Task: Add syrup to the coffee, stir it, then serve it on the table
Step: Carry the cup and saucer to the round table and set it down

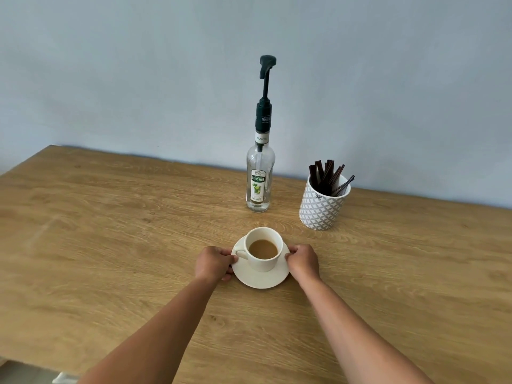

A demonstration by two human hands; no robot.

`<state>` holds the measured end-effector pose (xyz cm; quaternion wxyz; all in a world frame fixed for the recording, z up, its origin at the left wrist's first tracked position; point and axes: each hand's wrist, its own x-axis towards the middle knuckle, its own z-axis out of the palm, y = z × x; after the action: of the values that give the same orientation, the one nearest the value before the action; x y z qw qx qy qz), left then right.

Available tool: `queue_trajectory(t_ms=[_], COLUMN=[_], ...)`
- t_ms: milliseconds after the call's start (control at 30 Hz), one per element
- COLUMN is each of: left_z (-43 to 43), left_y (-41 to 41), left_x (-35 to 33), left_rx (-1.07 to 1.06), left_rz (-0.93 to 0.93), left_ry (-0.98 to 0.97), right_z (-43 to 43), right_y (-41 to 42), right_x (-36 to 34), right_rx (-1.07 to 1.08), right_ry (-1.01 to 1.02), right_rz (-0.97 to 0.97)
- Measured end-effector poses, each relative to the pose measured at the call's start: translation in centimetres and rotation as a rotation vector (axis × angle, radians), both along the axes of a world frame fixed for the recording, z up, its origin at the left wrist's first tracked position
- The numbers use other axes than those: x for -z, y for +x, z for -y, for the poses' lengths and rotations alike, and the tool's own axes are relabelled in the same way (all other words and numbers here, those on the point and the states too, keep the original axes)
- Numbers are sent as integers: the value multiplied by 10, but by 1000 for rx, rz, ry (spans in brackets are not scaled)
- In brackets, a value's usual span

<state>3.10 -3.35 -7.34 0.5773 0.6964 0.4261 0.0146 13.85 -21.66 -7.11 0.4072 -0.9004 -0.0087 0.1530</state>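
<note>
Head view, looking forward and down at a wooden bench point(110, 245) set against a pale blue wall point(138, 65). A white cup point(264, 249) of light brown coffee point(263, 248) stood on a white saucer point(260, 278) near the middle of the bench, its handle turned to the left. The left hand point(214, 263) held the saucer's left rim, its grip closed on the edge with the thumb on top and the fingers curled beneath. The right hand point(303, 260) held the opposite rim in the same manner, thumb over the edge and fingers folded. Whether the saucer rested on the bench or was raised just clear of it could not be told. Behind the cup, toward the wall, a clear syrup bottle point(260, 178) stood upright, fitted with a dark pump point(266, 87) whose spout faced left; the bottle appeared nearly drained. To the right of the bottle, and apart from it, stood a white patterned pot point(322, 209) holding dark stirrers point(328, 177) that leaned against its rim. Both forearms reached in from the lower edge.
</note>
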Motion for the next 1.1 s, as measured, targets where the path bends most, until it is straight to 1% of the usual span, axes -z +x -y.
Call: queue_trajectory(t_ms=[167, 400, 600, 800, 933, 1100], left_z=[-2, -2, -2, -8, -16, -24], left_y=[-4, -29, -70, -123, -165, -235], left_x=[4, -1, -15, -30, -37, -44], left_rx=[-44, -157, -315, -508, -596, -738], left_rz=[8, 61, 113, 186, 215, 237], left_ry=[-33, -79, -76, -93, -106, -88], right_z=[1, -12, -32, -64, -89, -119], right_y=[0, -11, -30, -56, -87, -143], right_x=[5, 10, 2, -7, -16, -28], right_rx=[33, -57, -204, -389, -514, -683], right_ry=[139, 202, 283, 317, 339, 341], right_rz=[-44, -62, -45, -53, -13, -11])
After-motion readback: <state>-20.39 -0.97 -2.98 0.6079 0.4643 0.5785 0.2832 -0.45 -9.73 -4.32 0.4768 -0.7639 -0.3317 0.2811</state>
